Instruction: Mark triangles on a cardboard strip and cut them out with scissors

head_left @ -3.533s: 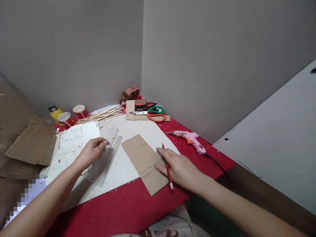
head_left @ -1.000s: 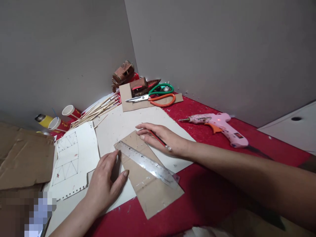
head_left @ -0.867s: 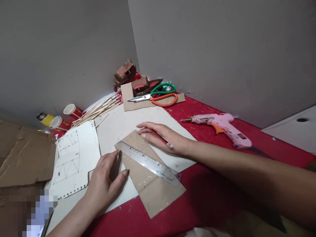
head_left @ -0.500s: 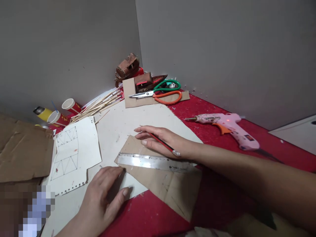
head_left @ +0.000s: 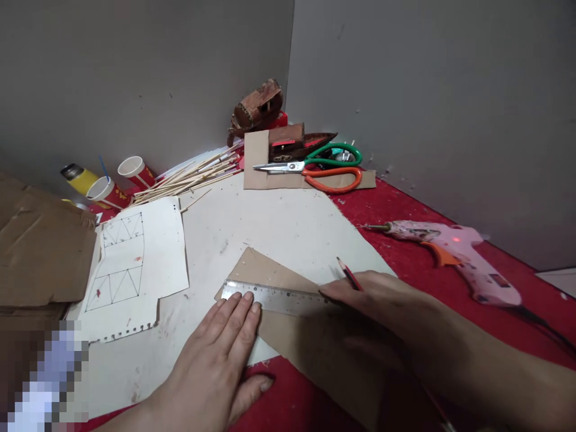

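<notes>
My left hand lies flat, its fingertips pressing on the left part of a clear plastic ruler. The ruler lies across a piece of brown cardboard, slanting slightly down to the right. My right hand is at the ruler's right part, with a red and black pencil held in it. The pencil's sharpened tip points up and left, away from the cardboard. Part of the right hand's fingers is in shadow, and the ruler's right end is hidden beneath it.
A pink glue gun with a lit red light lies at right. Scissors rest on cardboard at the back, near brown models. Thin wooden sticks, paper cups and a drawn sheet are at left.
My left hand has moved right and up onto the ruler. My right hand has shifted right and down, turning the pencil so its tip shows above the hand. The view has shifted slightly.
</notes>
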`<action>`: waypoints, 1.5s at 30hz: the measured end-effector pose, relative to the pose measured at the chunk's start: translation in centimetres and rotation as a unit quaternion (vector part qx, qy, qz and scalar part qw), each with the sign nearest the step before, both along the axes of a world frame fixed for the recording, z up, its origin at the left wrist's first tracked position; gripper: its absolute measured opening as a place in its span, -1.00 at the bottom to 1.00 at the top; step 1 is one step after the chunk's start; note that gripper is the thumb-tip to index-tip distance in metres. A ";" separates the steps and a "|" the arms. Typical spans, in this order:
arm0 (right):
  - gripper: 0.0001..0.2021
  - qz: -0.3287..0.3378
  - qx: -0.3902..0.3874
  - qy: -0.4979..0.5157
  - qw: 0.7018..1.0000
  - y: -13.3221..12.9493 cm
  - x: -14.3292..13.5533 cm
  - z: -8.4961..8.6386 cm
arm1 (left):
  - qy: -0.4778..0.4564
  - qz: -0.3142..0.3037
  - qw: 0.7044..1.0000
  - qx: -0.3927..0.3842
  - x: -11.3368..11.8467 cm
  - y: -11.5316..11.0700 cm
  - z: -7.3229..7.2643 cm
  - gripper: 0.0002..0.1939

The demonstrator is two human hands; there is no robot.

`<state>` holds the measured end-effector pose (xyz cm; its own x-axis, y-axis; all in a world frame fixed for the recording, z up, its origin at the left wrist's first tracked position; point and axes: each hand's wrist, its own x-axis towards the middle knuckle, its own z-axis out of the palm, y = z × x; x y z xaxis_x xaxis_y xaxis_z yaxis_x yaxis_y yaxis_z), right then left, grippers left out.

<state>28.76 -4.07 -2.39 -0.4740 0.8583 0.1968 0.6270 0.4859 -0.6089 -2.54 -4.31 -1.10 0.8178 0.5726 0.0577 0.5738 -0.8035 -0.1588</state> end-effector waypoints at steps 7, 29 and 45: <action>-0.63 -0.006 0.067 0.020 0.998 -0.6 0.4 -2.2 | 0.006 -0.005 1.000 0.026 0.0 0.8 -0.1 -0.22; -0.55 -0.038 0.081 0.057 0.994 -1.2 0.1 -3.1 | -0.028 -0.016 0.999 0.033 -0.6 2.0 -1.0 -0.23; -0.56 -0.039 0.083 0.046 0.995 -0.9 0.0 -2.7 | -0.020 -0.019 0.999 0.042 -0.3 2.0 -0.8 -0.23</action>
